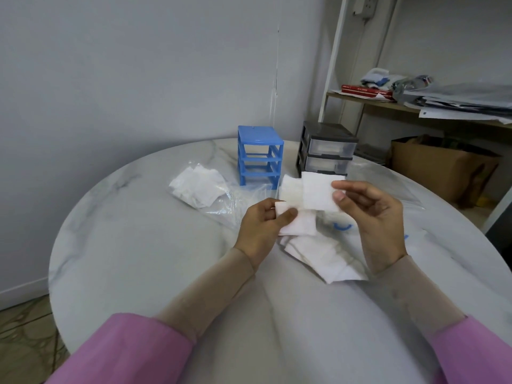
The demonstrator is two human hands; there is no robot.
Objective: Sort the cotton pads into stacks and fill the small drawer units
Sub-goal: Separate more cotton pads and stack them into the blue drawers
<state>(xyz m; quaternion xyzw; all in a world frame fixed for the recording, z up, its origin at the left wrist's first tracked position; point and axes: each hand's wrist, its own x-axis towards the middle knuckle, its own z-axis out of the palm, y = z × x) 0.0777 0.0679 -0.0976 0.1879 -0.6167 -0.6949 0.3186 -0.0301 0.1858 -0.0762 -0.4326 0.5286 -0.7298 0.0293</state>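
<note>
Round marble-look surface (pixel 138 245), its curved rim running close behind the two drawer units at the far side and dropping off to floor at the left. Bare stretch across the left and near middle, between the sleeves and out toward the left rim. Right side crowded by a clear plastic sheet with blue print (pixel 343 225).

Left hand (pixel 263 225) raised above the surface, thumb and curled fingers pinching a small bundle of cotton pads (pixel 293 206) at its lower left corner. Right hand (pixel 371 214) level with it, thumb and fingertips pinching a single white pad (pixel 318 192) by its right edge; that pad overlapping the left hand's bundle, the two touching in the middle.

Directly below the hands, a loose fan of more pads (pixel 324 259) lying flat on the surface. Farther left, a clear plastic bag (pixel 235 200) spread out, with a rumpled heap of pads (pixel 196 187) in or on it; cannot tell which.

Blue drawer frame (pixel 259 156) standing upright beyond the bag, all slots open and drawerless. Just beside it to the right, a grey drawer unit (pixel 327 151) with translucent drawers pushed in, white contents faintly visible through the fronts; lowest part hidden behind the held pads.

Off the surface at right, a white shelf rack (pixel 368 106) with papers, and a brown cardboard box (pixel 443 173) on the floor.
</note>
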